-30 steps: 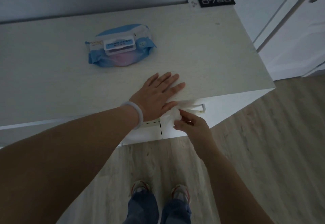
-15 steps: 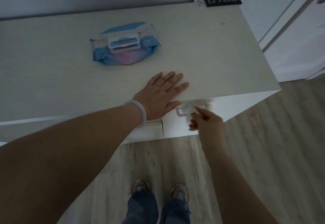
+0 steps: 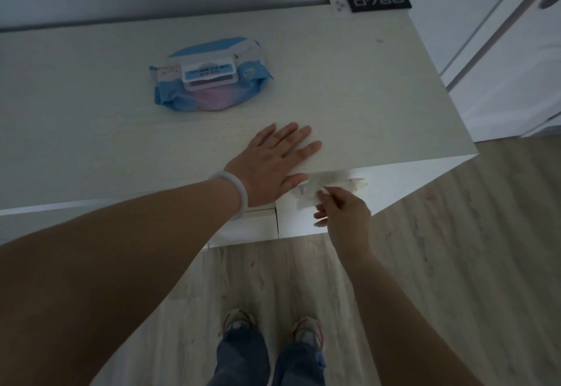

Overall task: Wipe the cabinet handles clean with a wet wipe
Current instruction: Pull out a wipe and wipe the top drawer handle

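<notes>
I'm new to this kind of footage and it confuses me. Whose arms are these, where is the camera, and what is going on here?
There is no machine: the camera sits on a person's head and looks down, so you see their own arms, jeans and shoes. The left hand lies flat, fingers straight, on the pale cabinet top. Below the top's front edge, the right hand pinches a white wet wipe that is draped over the cabinet handle, largely hiding it. On the top lies a blue pack of wet wipes, and at the back corner a black plate reading 0788. A pale bracelet circles the left wrist.
</notes>
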`<state>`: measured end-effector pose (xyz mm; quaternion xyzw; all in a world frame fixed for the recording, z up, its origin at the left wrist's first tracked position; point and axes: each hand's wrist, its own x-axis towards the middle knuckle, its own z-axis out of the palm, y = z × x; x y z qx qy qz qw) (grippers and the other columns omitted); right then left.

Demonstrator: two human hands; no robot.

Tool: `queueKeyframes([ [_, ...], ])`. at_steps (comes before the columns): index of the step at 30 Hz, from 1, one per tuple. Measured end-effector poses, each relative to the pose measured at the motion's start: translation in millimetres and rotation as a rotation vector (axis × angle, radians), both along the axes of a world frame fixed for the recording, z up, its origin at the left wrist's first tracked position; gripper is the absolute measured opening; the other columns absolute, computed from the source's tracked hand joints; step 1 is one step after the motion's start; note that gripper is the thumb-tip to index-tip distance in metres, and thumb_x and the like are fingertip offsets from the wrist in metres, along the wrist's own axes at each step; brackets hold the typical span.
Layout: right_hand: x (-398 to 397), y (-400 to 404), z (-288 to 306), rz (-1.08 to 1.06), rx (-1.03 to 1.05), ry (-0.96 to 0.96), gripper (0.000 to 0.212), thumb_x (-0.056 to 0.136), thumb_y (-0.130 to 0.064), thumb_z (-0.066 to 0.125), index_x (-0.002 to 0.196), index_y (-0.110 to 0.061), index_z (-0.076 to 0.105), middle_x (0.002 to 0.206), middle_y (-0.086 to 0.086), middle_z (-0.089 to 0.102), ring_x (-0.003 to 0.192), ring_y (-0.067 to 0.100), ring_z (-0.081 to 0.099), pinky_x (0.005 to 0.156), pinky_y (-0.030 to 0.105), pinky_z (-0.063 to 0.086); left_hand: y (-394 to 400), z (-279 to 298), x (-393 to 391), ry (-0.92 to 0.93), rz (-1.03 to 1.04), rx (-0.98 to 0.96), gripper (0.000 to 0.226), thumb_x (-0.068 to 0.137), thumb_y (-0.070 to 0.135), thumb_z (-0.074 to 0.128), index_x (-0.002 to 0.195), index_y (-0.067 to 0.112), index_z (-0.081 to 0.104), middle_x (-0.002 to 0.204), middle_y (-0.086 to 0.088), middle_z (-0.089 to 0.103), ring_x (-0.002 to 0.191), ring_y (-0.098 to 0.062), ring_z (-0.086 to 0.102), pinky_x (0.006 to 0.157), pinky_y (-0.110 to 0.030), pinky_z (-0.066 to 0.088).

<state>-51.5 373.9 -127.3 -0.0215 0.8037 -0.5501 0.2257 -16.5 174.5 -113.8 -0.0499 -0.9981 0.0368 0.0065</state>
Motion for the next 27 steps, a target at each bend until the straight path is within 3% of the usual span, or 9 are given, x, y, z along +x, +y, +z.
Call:
queueKeyframes([
  [3, -17.7, 12.8, -5.3, -0.097, 0.041, 0.023, 0.019, 0.088, -0.021, 0.069, 0.106, -0.016, 0.073, 0.087, -0.007, 0.072, 0.066, 0.01, 0.07, 0.069, 0.024, 0.057, -0.2, -0.5, -0.5, 0.0, -0.004, 0.0, 0.063, 0.1, 0.052, 0.02, 0.157, 0.026, 0.013, 0.164, -0.004, 0.01, 0.151, -0.025, 0.011, 0.12, -0.049, 0.016],
  [5, -27.7, 16.6, -7.0, -0.211, 0.008, -0.02, 0.019, 0.086, -0.02, 0.071, 0.103, -0.015, 0.074, 0.093, -0.006, 0.072, 0.072, 0.015, 0.072, 0.079, 0.032, 0.058, 0.5, 0.1, -0.6, 0.0, -0.002, 0.003, 0.063, 0.1, 0.052, 0.02, 0.157, 0.026, 0.013, 0.164, -0.004, 0.01, 0.151, -0.025, 0.012, 0.12, -0.049, 0.016],
  [7, -21.3, 4.7, -7.5, -0.218, 0.001, -0.024, 0.007, 0.085, -0.02, 0.069, 0.089, -0.021, 0.075, 0.081, -0.007, 0.072, 0.075, 0.019, 0.072, 0.083, 0.041, 0.057, 0.5, 1.3, -0.6, 0.002, 0.0, 0.004, 0.063, 0.1, 0.053, 0.019, 0.156, 0.026, 0.013, 0.164, -0.004, 0.01, 0.151, -0.025, 0.012, 0.12, -0.049, 0.016],
  [10, -9.0, -5.9, -6.9, -0.232, -0.022, -0.03, 0.02, 0.086, -0.021, 0.066, 0.07, -0.033, 0.066, 0.07, -0.01, 0.07, 0.075, 0.021, 0.071, 0.082, 0.044, 0.057, 0.2, 0.6, 0.0, 0.005, 0.001, -0.005, 0.064, 0.099, 0.054, 0.018, 0.157, 0.027, 0.012, 0.164, -0.004, 0.009, 0.151, -0.025, 0.011, 0.121, -0.048, 0.015],
  [15, -29.8, 17.5, 2.8, -0.275, -0.157, -0.157, 0.011, 0.086, -0.01, 0.07, 0.084, -0.021, 0.073, 0.082, 0.002, 0.075, 0.078, 0.016, 0.073, 0.079, 0.025, 0.056, -0.4, -0.7, -0.1, 0.007, -0.005, -0.009, 0.063, 0.1, 0.053, 0.02, 0.157, 0.026, 0.014, 0.164, -0.004, 0.011, 0.151, -0.025, 0.013, 0.12, -0.049, 0.017],
  [19, -3.6, -11.2, -4.9, -0.179, -0.118, -0.17, 0.009, 0.088, -0.012, 0.067, 0.093, -0.01, 0.074, 0.081, 0.006, 0.074, 0.073, 0.019, 0.073, 0.079, 0.036, 0.059, -0.3, 0.1, -0.1, 0.003, -0.002, 0.0, 0.063, 0.1, 0.053, 0.018, 0.157, 0.027, 0.012, 0.164, -0.004, 0.01, 0.151, -0.025, 0.012, 0.12, -0.049, 0.017],
  [21, 11.8, -21.6, -6.2, -0.095, -0.152, -0.203, 0.014, 0.089, -0.011, 0.066, 0.101, -0.007, 0.073, 0.083, 0.004, 0.075, 0.07, 0.017, 0.073, 0.078, 0.031, 0.058, -0.4, -0.3, -0.4, -0.006, -0.005, -0.001, 0.063, 0.1, 0.054, 0.016, 0.157, 0.027, 0.011, 0.164, -0.004, 0.009, 0.151, -0.025, 0.01, 0.12, -0.049, 0.016],
  [25, -18.6, 3.7, -2.4, -0.34, -0.279, -0.284, 0.014, 0.087, -0.007, 0.069, 0.097, 0.001, 0.072, 0.088, 0.014, 0.074, 0.078, 0.021, 0.073, 0.086, 0.04, 0.058, -0.6, 0.2, 0.3, 0.009, -0.002, 0.002, 0.063, 0.1, 0.053, 0.019, 0.156, 0.026, 0.013, 0.164, -0.005, 0.011, 0.151, -0.025, 0.013, 0.12, -0.049, 0.017],
  [27, -33.5, 12.9, -1.7, -0.425, -0.34, -0.316, 0.009, 0.086, -0.005, 0.069, 0.093, 0.0, 0.071, 0.093, 0.014, 0.073, 0.083, 0.022, 0.073, 0.085, 0.037, 0.058, -0.3, 0.5, 0.2, 0.013, -0.002, 0.004, 0.062, 0.1, 0.053, 0.02, 0.156, 0.026, 0.014, 0.164, -0.005, 0.011, 0.151, -0.026, 0.013, 0.12, -0.049, 0.017],
])
